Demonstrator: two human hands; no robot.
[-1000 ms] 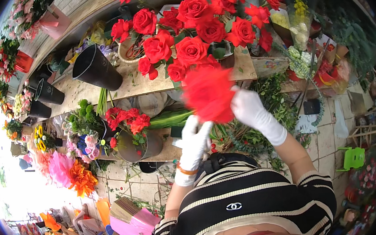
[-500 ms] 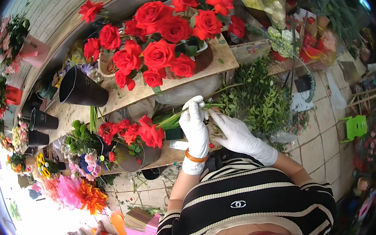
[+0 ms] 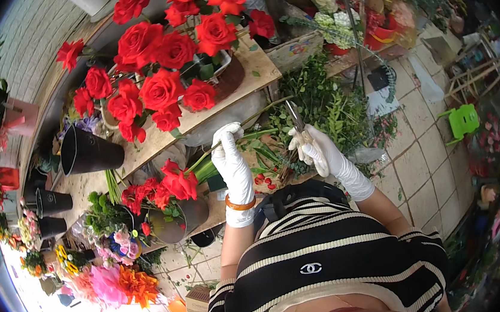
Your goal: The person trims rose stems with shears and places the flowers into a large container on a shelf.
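Note:
My left hand (image 3: 231, 161), in a white glove with an amber bangle at the wrist, is closed round a red rose's stem. Its red rose (image 3: 178, 181) lies to the left, over the dark bucket (image 3: 195, 212), and the bare stem end (image 3: 266, 107) runs up to the right. My gloved right hand (image 3: 319, 152) grips a pair of pruning shears (image 3: 295, 116), whose blades point up close to that stem end. The shears and the stem look near each other; whether they touch I cannot tell.
Many red roses (image 3: 161, 89) stand in a basket on the wooden bench (image 3: 149, 135). A black bucket (image 3: 90, 150) is to their left. Cut greenery (image 3: 329, 100) is piled right of my hands. A green stool (image 3: 462, 122) stands on the tiled floor at the right.
My right hand has moved off the left hand toward the right and now shows pruning shears. The left hand keeps the rose stem. The whole view has shifted and tilted.

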